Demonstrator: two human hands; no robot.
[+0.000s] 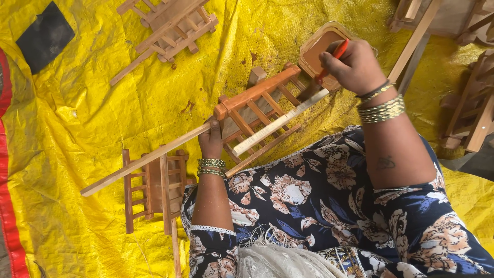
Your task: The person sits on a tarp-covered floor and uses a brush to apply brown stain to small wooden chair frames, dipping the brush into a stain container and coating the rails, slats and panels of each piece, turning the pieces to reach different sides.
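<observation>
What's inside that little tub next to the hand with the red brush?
The tub holds a flat reddish-brown liquid, like the colour on the wooden frame. The right hand and red-handled brush cover its near side, so the rest is hidden.

The left hand [211, 141] grips a small wooden frame [257, 116] with slats and a long projecting stick, tilted over the lap. The right hand [352, 64] holds a red-handled brush [329, 61] whose bristles touch a pale slat; a tub of brown stain [321, 51] sits just behind. Two similar wooden frames [154, 193] lie on the yellow tarp [77, 113].
</observation>
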